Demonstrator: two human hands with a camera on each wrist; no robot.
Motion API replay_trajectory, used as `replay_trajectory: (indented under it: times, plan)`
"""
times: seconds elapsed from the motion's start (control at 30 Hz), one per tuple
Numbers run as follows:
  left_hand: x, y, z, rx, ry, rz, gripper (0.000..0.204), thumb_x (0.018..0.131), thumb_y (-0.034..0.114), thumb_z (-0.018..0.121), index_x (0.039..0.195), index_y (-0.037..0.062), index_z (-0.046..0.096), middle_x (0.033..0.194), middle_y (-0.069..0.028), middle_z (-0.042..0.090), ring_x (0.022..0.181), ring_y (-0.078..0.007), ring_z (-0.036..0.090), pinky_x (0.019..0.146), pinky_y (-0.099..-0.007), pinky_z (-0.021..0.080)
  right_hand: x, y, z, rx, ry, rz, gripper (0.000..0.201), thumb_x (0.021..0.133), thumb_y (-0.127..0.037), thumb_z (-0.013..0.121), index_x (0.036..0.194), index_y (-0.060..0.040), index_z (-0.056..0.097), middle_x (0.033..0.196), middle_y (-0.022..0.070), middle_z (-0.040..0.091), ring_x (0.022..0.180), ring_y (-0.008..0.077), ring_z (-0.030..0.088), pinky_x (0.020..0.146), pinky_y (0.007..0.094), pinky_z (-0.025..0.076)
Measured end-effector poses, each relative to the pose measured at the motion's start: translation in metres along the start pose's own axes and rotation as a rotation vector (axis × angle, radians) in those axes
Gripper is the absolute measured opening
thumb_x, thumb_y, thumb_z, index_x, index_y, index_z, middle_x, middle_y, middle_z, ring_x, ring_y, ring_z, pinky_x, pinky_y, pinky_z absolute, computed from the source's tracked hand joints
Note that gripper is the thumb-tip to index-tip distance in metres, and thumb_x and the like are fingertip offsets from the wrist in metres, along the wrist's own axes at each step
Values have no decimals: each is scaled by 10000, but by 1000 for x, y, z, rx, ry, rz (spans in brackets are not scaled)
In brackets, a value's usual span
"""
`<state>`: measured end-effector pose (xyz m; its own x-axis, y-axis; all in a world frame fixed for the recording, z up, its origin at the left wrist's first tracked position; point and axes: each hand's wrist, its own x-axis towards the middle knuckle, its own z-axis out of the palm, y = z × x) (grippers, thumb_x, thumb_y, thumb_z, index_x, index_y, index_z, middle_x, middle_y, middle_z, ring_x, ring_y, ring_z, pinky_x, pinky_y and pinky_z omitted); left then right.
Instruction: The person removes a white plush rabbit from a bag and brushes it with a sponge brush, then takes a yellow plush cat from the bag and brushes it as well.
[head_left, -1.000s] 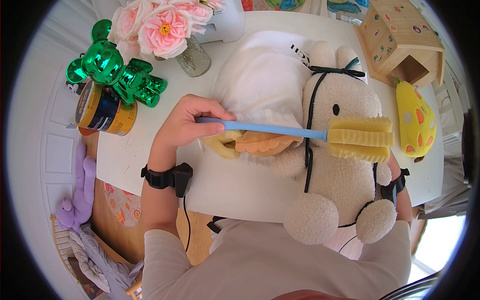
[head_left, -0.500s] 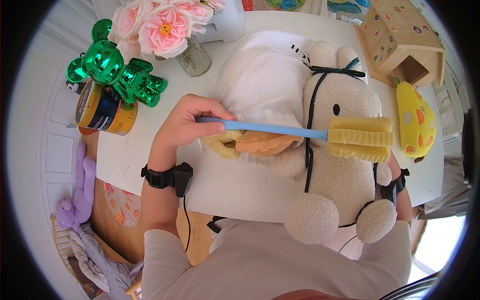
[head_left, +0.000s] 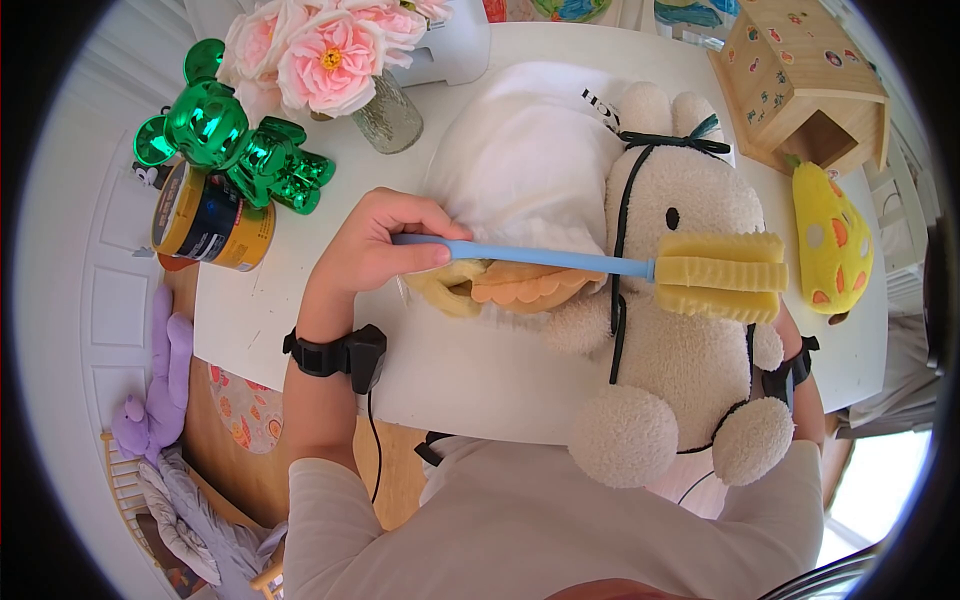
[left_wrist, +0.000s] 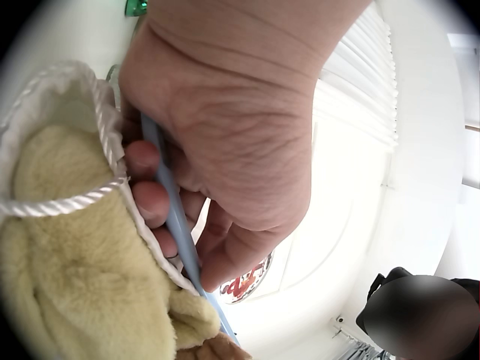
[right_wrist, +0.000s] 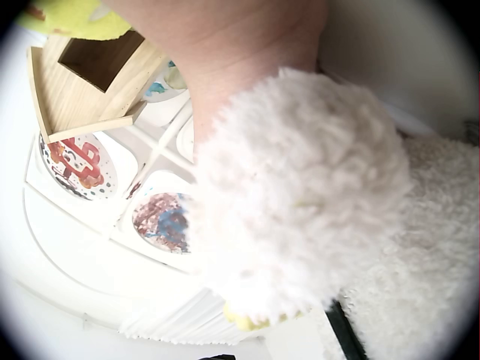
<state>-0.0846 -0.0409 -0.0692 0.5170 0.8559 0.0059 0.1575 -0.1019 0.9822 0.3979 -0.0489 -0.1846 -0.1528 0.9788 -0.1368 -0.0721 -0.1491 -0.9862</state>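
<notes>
My left hand (head_left: 385, 245) pinches the end of a blue handle (head_left: 540, 258) between thumb and fingers; its yellow ribbed head (head_left: 720, 277) lies across the front of a cream plush (head_left: 690, 370) with black cord. In the left wrist view the fingers curl round the handle (left_wrist: 178, 221), beside a white drawstring bag (left_wrist: 135, 202) with pale yellow plush (left_wrist: 82, 262) in its opening. My right hand (head_left: 787, 322) is behind the plush's side, fingers hidden; in the right wrist view a fluffy limb (right_wrist: 300, 195) covers it.
White table (head_left: 470, 390) under everything. Green shiny bear figure (head_left: 245, 145), yellow-and-blue tub (head_left: 210, 220) and glass vase (head_left: 388, 115) of pink flowers at left. Wooden house (head_left: 795, 85) and yellow plush (head_left: 830, 240) at right. A cable (head_left: 375, 450) hangs from the left wrist camera.
</notes>
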Motion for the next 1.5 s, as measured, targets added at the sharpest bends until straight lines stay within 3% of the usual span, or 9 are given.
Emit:
replay_trajectory:
  times: [0.67,1.5]
  plan:
    - [0,1,0,7,-5,-15,190,740,18,707,927,-16,697,875,-77,692,760,-110,615,684,-229,473,2,7,-8,22,-55,-31,675,922,-429,569,1347,65,391,1268,145,539,1146,223,537,970,352,426]
    - [0,1,0,27,-4,-9,197,737,22,707,931,-14,700,860,-70,690,745,-106,612,667,-223,472,0,0,-1,27,-44,-26,656,920,-425,570,1330,63,416,1238,140,556,1092,216,571,916,347,466]
